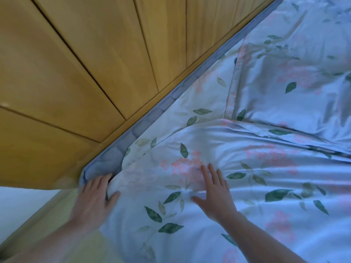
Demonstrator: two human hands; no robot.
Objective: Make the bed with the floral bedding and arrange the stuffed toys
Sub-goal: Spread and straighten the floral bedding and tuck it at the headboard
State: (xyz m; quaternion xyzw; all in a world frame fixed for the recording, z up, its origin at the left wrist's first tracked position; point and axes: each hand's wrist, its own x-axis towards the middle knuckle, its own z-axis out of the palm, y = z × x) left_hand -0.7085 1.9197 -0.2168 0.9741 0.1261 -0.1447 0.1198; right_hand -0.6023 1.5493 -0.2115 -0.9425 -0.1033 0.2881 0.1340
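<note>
The left hand is seen at the corner of the bed, its fingers curled over the edge of the floral duvet and its thumb pressed against the fabric, so that a fold of the cover is gripped between them. The left forearm is stretched in from the lower left, along the bed's side. The right hand is laid flat on top of the duvet, palm down, fingers straight and spread, thumb out to the left; nothing is held by it. The right forearm is extended from the lower right edge across the cover. The duvet is spread over the bed, wrinkled around both hands, with its upper edge bunched in a ridge. Beyond that ridge a floral pillow is lying at the head of the bed. A grey quilted mattress edge is exposed between the bedding and the wooden panelled headboard.
</note>
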